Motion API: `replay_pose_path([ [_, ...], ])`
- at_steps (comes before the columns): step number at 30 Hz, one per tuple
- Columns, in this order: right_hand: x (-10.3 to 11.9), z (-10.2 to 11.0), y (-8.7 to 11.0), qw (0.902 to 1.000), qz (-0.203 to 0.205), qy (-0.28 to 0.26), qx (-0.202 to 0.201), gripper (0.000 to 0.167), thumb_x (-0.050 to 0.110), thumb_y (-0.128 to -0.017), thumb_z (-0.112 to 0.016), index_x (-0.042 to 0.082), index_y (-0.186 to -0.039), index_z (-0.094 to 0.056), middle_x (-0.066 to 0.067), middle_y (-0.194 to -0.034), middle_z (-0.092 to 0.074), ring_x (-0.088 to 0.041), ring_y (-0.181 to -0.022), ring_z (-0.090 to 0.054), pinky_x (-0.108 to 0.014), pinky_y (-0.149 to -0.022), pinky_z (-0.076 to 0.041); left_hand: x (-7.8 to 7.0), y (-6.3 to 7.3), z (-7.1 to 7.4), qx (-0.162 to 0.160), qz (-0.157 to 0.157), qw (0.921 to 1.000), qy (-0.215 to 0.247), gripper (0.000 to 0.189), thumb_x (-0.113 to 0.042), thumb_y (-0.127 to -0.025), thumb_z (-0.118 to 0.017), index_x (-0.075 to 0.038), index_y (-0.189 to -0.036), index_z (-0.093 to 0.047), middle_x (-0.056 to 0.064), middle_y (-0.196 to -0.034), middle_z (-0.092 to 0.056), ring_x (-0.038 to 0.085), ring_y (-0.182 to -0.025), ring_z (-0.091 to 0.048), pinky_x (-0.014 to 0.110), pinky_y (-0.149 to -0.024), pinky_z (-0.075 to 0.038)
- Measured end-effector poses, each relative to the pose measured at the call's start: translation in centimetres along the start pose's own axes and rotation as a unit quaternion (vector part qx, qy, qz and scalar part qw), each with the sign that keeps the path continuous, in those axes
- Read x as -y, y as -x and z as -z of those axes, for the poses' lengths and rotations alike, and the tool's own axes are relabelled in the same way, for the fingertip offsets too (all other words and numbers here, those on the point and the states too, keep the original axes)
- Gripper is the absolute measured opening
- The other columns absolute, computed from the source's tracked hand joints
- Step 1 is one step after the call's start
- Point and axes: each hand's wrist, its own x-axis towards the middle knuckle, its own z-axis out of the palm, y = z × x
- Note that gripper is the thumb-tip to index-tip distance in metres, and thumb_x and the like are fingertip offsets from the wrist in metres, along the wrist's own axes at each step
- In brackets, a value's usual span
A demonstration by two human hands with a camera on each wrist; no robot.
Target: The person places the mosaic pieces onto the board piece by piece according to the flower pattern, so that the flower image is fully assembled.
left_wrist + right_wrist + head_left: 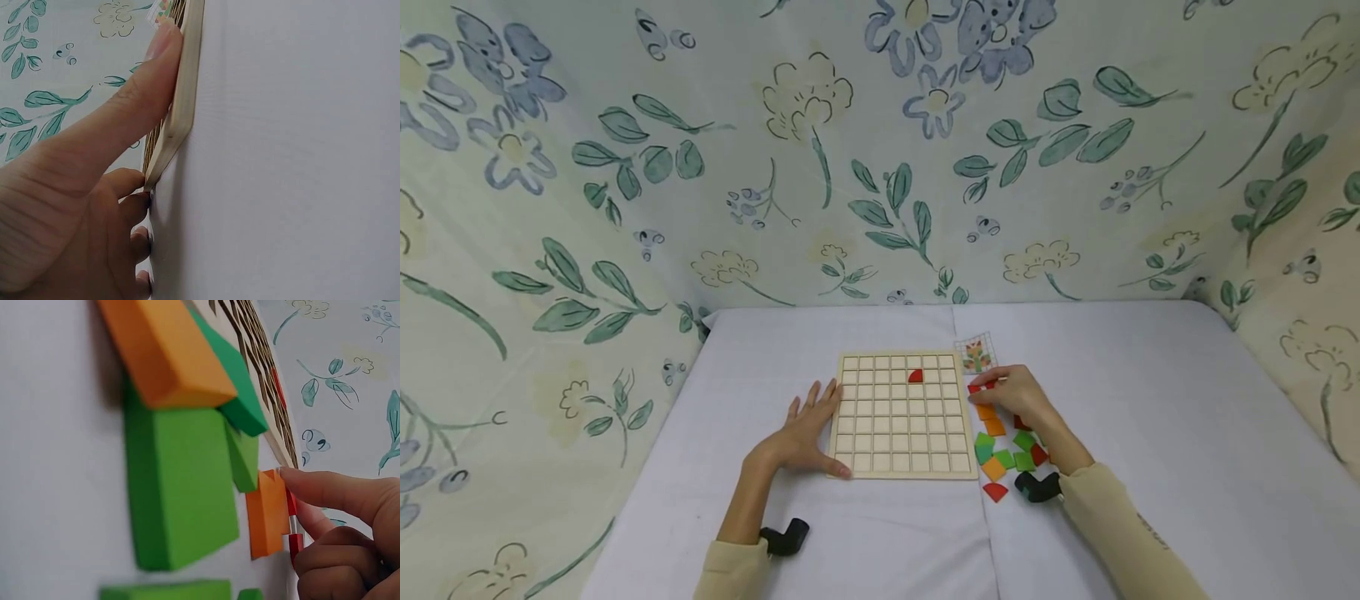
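A wooden grid board (874, 407) lies flat on the table, one red quarter-circle piece (916, 377) in a cell of its upper part. My left hand (797, 437) is spread along the board's left side. In the left wrist view its thumb (134, 94) rests over the near edge and the other fingertips touch the corner. Right of the board, my right hand (1018, 393) has its thumb and index finger at a small red piece (291, 503), seemingly pinching it. Another red piece (295, 542) is by its curled fingers, and orange pieces (992, 425) lie just below.
Loose green pieces (1003, 458), an orange square (993, 469) and a red quarter-circle (996, 492) are scattered at the board's right. A small gridded card with a flower picture (977, 354) lies by the upper right corner. Floral cloth (850, 167) hangs behind the table.
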Motion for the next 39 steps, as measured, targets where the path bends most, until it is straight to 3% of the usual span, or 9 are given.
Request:
replay_pose_path([
  [6, 0.11, -0.09, -0.01, 1.0000, 0.004, 0.000, -0.002, 0.036, 0.022, -0.084, -0.086, 0.008, -0.116, -0.077, -0.014, -0.119, -0.054, -0.030, -0.109, -0.044, -0.035, -0.080, -0.037, 0.23, -0.11, -0.10, 0.001, -0.003, 1.0000, -0.004, 0.141, -0.051, -0.067, -0.095, -0.009, -0.167, -0.004, 0.009, -0.176, 0.004, 0.035, -0.162, 0.014, 0.062, -0.130, 0.009],
  [13, -0.03, -0.25, -0.24, 0.9999, -0.004, -0.006, -0.012, 0.033, 0.021, -0.082, -0.087, 0.008, -0.112, -0.078, -0.008, -0.094, -0.044, -0.028, -0.102, -0.044, -0.036, -0.075, -0.033, 0.18, -0.04, 0.21, 0.005, 0.001, 1.0000, -0.005, 0.141, -0.050, -0.067, -0.095, -0.009, -0.167, -0.004, 0.009, -0.176, 0.004, 0.035, -0.162, 0.014, 0.062, -0.130, 0.009],
  [25, -0.28, -0.52, 0.15, 0.9994, -0.013, -0.010, -0.031, 0.035, 0.024, -0.084, -0.086, 0.008, -0.114, -0.078, -0.006, -0.088, -0.049, -0.027, -0.098, -0.046, -0.035, -0.072, -0.033, -0.03, -0.01, 0.30, 0.004, -0.002, 1.0000, -0.005, 0.140, -0.050, -0.068, -0.095, -0.008, -0.167, -0.004, 0.010, -0.176, 0.003, 0.036, -0.162, 0.013, 0.063, -0.130, 0.008],
  [31, -0.63, -0.51, 0.23, 0.9991, -0.020, -0.023, -0.029, 0.036, 0.025, -0.085, -0.085, 0.008, -0.115, -0.077, -0.012, -0.116, -0.063, -0.027, -0.107, -0.051, -0.032, -0.079, -0.039, 0.04, -0.16, 0.13, 0.007, 0.001, 0.9999, -0.013, 0.141, -0.052, -0.067, -0.094, -0.010, -0.167, -0.004, 0.009, -0.176, 0.004, 0.034, -0.162, 0.014, 0.062, -0.130, 0.008],
  [33, -0.64, -0.56, 0.20, 0.9992, -0.014, -0.023, -0.029, 0.035, 0.024, -0.085, -0.085, 0.007, -0.115, -0.077, -0.012, -0.117, -0.064, -0.027, -0.105, -0.053, -0.031, -0.079, -0.040, 0.04, -0.17, 0.11, 0.010, 0.000, 0.9998, -0.015, 0.141, -0.053, -0.068, -0.094, -0.010, -0.167, -0.003, 0.009, -0.176, 0.004, 0.034, -0.162, 0.014, 0.062, -0.130, 0.008],
  [39, -0.16, -0.50, 0.12, 0.9995, 0.009, -0.011, -0.030, 0.036, 0.023, -0.085, -0.085, 0.003, -0.113, -0.077, 0.000, -0.078, -0.054, -0.023, -0.088, -0.050, -0.030, -0.068, -0.037, 0.05, -0.06, 0.21, 0.007, -0.001, 0.9999, -0.013, 0.141, -0.052, -0.067, -0.094, -0.009, -0.167, -0.004, 0.010, -0.176, 0.003, 0.036, -0.162, 0.013, 0.063, -0.130, 0.007],
])
